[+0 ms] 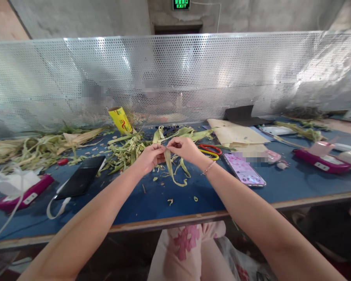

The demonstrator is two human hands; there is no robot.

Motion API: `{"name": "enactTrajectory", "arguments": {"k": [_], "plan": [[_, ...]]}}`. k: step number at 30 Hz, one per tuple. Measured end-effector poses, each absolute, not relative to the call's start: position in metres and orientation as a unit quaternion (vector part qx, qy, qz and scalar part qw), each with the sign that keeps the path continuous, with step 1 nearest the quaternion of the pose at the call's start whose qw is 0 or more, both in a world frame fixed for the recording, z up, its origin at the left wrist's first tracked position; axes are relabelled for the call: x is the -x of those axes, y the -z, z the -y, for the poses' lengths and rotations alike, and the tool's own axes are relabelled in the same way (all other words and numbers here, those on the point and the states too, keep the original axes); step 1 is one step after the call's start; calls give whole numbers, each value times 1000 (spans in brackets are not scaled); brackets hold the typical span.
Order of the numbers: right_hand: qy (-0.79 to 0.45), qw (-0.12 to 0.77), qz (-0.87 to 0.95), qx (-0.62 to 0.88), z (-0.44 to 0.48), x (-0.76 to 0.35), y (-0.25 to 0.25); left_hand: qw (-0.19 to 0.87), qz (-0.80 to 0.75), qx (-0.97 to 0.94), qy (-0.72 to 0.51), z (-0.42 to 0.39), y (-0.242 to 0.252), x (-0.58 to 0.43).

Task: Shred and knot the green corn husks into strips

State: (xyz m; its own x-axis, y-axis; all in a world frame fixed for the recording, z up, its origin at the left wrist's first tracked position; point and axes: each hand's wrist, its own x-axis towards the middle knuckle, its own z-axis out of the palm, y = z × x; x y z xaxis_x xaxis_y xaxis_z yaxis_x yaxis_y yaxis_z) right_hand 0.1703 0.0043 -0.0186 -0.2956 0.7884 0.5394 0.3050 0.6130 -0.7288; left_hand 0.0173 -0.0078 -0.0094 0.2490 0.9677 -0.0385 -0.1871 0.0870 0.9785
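My left hand and my right hand meet above the blue table, fingertips pinched together. Between them they grip a pale green corn husk strip, whose long end hangs down and curls near the tabletop. Just behind and left of my hands lies a heap of shredded corn husks. Right of my right hand are scissors with red and yellow handles. My fingers partly hide the top of the strip.
A smartphone with a lit screen lies at right, a black power bank at left. Magenta power strips sit at both sides. A yellow cardboard tube leans before the perforated metal screen. Brown paper lies at the back.
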Motion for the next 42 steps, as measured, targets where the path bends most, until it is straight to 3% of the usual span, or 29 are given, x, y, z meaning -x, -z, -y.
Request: {"name": "enactTrajectory", "arguments": {"k": [26, 36, 42], "plan": [[-268, 445, 770, 371, -4, -172, 15, 589, -376, -513, -498, 10, 8, -16], [-112, 471, 804, 346, 3, -171, 11, 667, -397, -433, -459, 8, 7, -17], [-81, 471, 821, 313, 3, -173, 9, 682, -382, -442, -440, 7, 9, -16]]}}
